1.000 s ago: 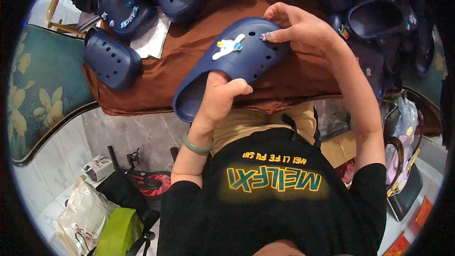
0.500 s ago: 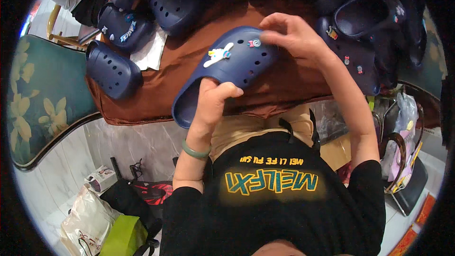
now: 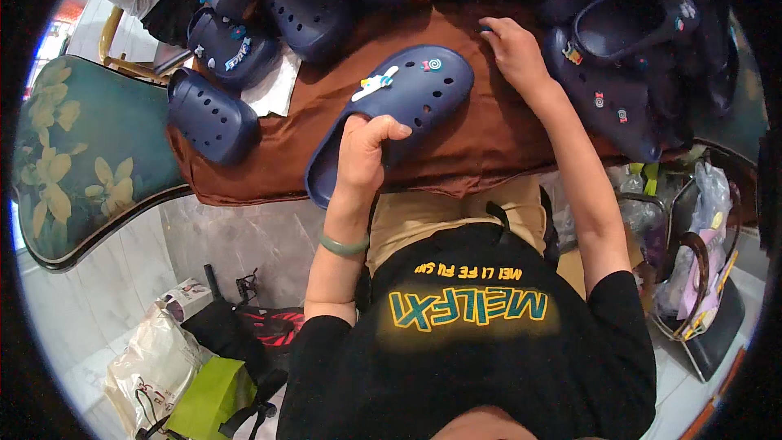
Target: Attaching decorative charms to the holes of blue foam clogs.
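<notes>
Left hand (image 3: 364, 149) fingers gripping navy clog (image 3: 391, 114) at its middle; right hand (image 3: 511, 49) fingers curled, pressing brown cloth (image 3: 481, 143)

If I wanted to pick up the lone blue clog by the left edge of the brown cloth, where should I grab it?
Probably by its open heel end. That clog lies apart from the pile, its rounded holed top facing up, which is wide and slippery to pinch. Come from the side nearest the green flowered cushion, where nothing blocks it, and hook fingers into the opening.
</notes>
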